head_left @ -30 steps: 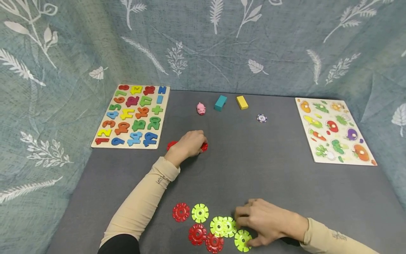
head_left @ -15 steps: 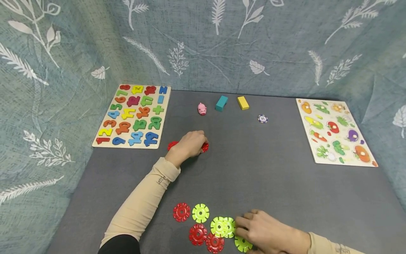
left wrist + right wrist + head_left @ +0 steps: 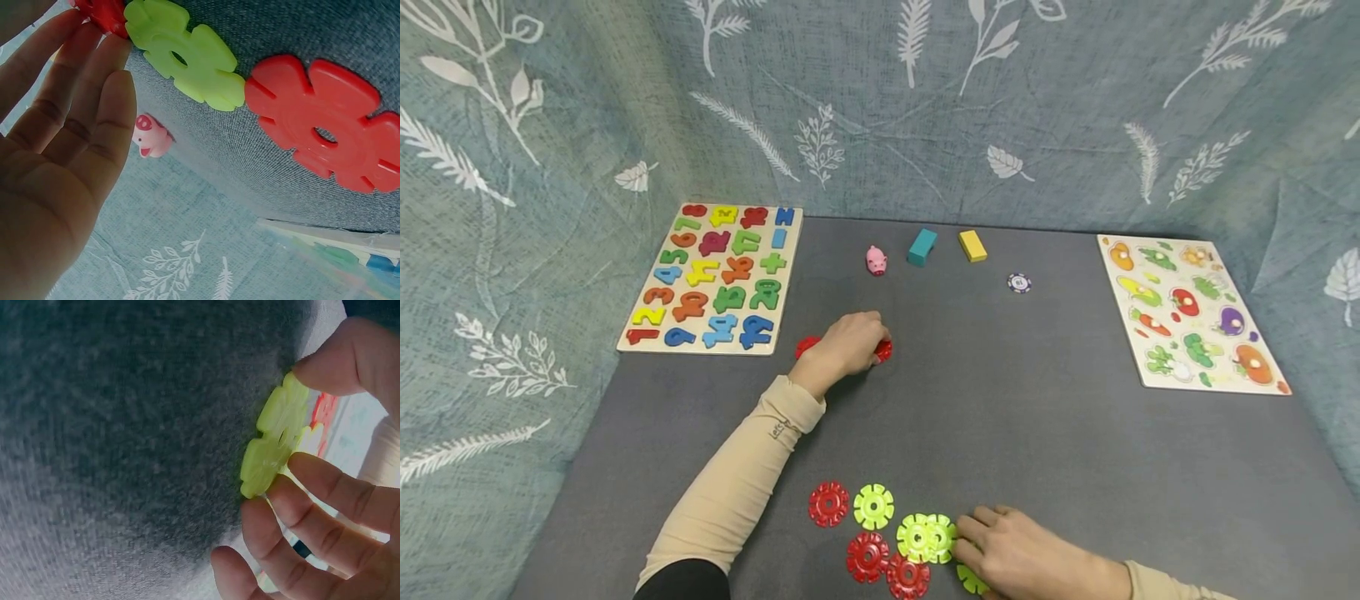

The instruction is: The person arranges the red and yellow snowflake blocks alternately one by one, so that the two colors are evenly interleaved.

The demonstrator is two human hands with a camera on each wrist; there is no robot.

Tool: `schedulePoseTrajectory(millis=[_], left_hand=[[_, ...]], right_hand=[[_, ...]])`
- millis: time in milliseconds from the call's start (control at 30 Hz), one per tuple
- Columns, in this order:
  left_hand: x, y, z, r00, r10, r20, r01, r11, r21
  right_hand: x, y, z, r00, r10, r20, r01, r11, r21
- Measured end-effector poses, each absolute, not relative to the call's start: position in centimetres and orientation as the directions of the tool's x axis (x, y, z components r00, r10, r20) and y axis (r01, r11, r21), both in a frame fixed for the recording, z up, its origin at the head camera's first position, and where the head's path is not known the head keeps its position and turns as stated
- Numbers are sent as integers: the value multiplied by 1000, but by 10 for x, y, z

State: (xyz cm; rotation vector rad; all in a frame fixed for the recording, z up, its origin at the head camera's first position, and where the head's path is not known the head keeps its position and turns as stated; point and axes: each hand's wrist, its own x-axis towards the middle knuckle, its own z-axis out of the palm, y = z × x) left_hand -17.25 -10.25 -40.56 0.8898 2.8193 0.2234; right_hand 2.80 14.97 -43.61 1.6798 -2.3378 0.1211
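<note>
My left hand [image 3: 844,348] reaches far out at the centre-left, its fingertips pinching a red notched interlocking disc [image 3: 885,351]. In the left wrist view, that red disc sits at the end of a line with a yellow-green disc [image 3: 203,72] and another red disc [image 3: 290,119]. My right hand [image 3: 1026,554] is low at the near edge. Its thumb and fingertips hold a yellow-green notched disc [image 3: 270,447] by opposite edges, and the hand covers most of it in the head view. Beside the fingers lie two overlapping yellow-green discs [image 3: 916,537].
Loose red discs [image 3: 828,504] and a yellow-green disc [image 3: 874,507] lie nearby. A number puzzle board [image 3: 778,287] stands left, a vegetable puzzle board [image 3: 1206,333] right. Farther back are a pink pig [image 3: 876,260], teal block [image 3: 922,247], yellow block [image 3: 973,246] and poker chip [image 3: 1019,283].
The right hand has moved toward the near edge and now hides most of the yellow-green disc at its fingers. My left hand stays on the red disc.
</note>
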Motion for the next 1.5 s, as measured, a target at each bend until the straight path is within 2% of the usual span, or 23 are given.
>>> schedulePoseTrajectory(millis=[200,367,500,667,967,1200,1500], left_hand=[[-172,-103,-405,-812,569,-128,539,816,208],[-172,-105,-405,-814,568,-123,537,816,212],[-171,-105,-404,-814,568,-121,537,815,216],[-171,-105,-405,-815,563,-136,527,819,227],[-171,-105,-406,-814,559,-157,518,821,239],[-171,-104,-405,-819,550,-161,505,826,251],[-170,-106,-405,-826,544,-147,497,826,266]], right_hand=[[27,154,-433,-314,-925,215,-943,330,41],[23,156,-428,-337,-924,181,-941,334,-47],[17,159,-425,-347,-919,189,-937,332,-105],[1,162,-424,-365,-902,231,-931,351,-101],[-48,164,-422,-471,-851,232,-882,453,-126],[-100,149,-411,-562,-819,120,-824,541,-167],[-157,111,-411,-643,-765,-37,-740,633,-228]])
